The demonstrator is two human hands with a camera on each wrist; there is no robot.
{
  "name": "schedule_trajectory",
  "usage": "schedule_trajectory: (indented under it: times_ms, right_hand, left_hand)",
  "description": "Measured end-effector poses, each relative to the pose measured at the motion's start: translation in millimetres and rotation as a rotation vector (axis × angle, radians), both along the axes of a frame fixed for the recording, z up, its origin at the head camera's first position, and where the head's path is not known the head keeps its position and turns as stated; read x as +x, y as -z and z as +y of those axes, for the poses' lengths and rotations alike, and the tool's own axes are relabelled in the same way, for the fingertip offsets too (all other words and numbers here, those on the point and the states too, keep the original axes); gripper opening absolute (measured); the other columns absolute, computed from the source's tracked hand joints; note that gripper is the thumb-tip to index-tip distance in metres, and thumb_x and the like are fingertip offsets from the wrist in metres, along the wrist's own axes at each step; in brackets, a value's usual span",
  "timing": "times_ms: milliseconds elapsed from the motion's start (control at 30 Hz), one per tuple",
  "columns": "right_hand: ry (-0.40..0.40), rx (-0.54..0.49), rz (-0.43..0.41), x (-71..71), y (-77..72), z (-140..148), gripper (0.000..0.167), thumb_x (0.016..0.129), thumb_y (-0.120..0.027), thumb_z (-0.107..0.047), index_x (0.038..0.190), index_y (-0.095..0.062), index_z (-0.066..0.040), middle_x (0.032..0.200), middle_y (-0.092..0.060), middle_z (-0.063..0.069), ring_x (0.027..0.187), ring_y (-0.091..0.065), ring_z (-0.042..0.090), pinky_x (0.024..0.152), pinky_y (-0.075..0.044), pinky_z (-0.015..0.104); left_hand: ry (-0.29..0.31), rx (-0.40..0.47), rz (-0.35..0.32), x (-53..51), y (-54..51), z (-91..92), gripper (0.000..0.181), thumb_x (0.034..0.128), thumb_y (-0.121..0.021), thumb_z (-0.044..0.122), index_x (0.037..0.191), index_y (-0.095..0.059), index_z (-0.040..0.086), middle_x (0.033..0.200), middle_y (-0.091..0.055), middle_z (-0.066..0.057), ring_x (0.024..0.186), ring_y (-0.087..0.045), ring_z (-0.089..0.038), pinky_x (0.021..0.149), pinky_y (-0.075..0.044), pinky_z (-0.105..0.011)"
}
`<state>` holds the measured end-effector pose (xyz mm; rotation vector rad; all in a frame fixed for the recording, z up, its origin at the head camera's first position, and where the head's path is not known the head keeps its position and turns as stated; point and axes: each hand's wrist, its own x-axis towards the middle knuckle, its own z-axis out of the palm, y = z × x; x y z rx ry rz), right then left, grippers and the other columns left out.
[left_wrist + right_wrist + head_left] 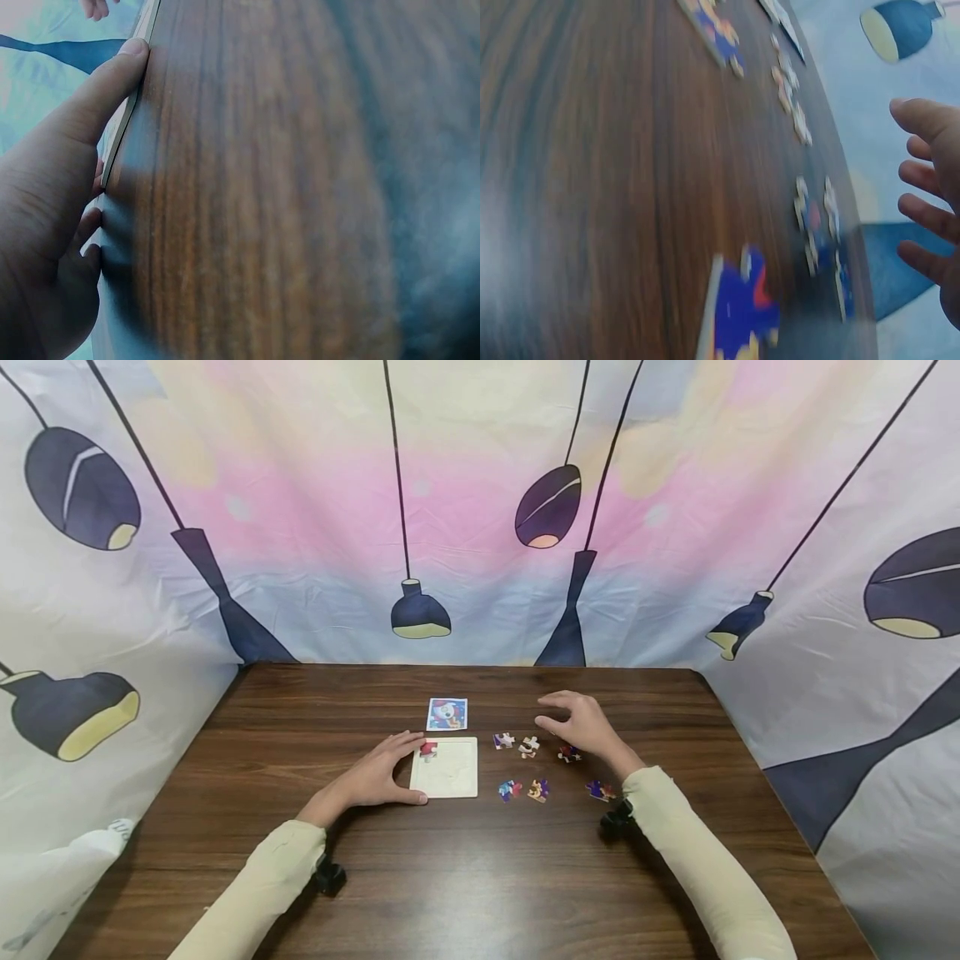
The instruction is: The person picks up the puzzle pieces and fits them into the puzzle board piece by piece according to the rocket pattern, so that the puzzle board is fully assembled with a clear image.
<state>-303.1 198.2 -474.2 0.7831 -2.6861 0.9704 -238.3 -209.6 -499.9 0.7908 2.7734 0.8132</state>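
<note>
A cream puzzle board [453, 770] lies flat, with a red-and-white piece [428, 750] in its upper left corner. My left hand [378, 774] holds the board's left side between thumb and fingers; in the left wrist view the thumb of the left hand [56, 176] touches the board's edge [121, 135]. My right hand [585, 723] hovers to the right, fingers parted, nothing in them; the right wrist view shows that hand [941, 180] empty too. Loose pieces lie between the board and right forearm, including a white one [528, 747], a yellow-purple one [538, 790] and a dark one [569, 753].
A small picture card [447, 714] lies behind the board. Near the right sleeve is a purple-and-red piece [601, 791]. The brown wooden table [465, 877] ends at a patterned cloth backdrop [480, 510], with cloth on both sides as well.
</note>
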Motion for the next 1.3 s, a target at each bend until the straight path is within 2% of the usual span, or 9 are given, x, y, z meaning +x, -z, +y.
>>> schedule_trajectory:
  times_ms: [200,500,900,1100,1300]
  right_hand:
    - [0.057,0.03,0.017,-2.6,4.1,19.5,0.044,0.092,-0.078,-0.032,0.125,-0.073,-0.004,0.128,-0.07,0.014,0.12,-0.064,0.037,0.102,-0.051,0.056]
    - [0.077,0.076,-0.011,-3.9,10.5,34.0,0.044,0.091,-0.079,-0.034,0.123,-0.074,-0.003,0.123,-0.072,0.016,0.119,-0.065,0.038,0.103,-0.05,0.055]
    - [0.088,0.158,-0.045,-7.2,19.0,34.3,0.047,0.089,-0.08,-0.04,0.121,-0.075,-0.005,0.122,-0.072,0.015,0.117,-0.065,0.036,0.102,-0.05,0.054]
    - [0.085,0.205,-0.038,-8.1,21.2,32.3,0.045,0.089,-0.08,-0.041,0.118,-0.077,-0.007,0.123,-0.071,0.015,0.117,-0.064,0.037,0.101,-0.049,0.058]
    - [0.099,0.237,-0.037,-7.8,21.8,30.7,0.037,0.09,-0.079,-0.039,0.115,-0.079,-0.012,0.122,-0.07,0.014,0.117,-0.062,0.038,0.098,-0.047,0.064]
  left_hand:
    - [0.001,-0.003,0.004,0.0,0.5,0.0,0.11,0.0752,-0.081,0.067,0.159,-0.038,0.01,0.164,-0.033,-0.014,0.154,-0.021,-0.042,0.119,-0.023,-0.067]
    - [-0.003,0.0,-0.002,0.7,-0.6,0.3,0.11,0.075,-0.082,0.066,0.159,-0.038,0.01,0.164,-0.033,-0.015,0.154,-0.021,-0.042,0.119,-0.023,-0.066]
    - [-0.001,0.005,0.002,0.1,-0.7,-0.1,0.11,0.0749,-0.082,0.067,0.158,-0.038,0.009,0.163,-0.035,-0.015,0.154,-0.021,-0.041,0.12,-0.023,-0.066]
    - [0.002,0.011,0.006,-0.3,0.2,-0.2,0.11,0.0745,-0.082,0.066,0.158,-0.039,0.009,0.162,-0.037,-0.014,0.154,-0.022,-0.04,0.121,-0.022,-0.064]
    - [-0.001,0.009,-0.005,0.7,0.0,-0.5,0.11,0.0752,-0.082,0.067,0.159,-0.037,0.01,0.164,-0.032,-0.015,0.154,-0.02,-0.042,0.119,-0.023,-0.067]
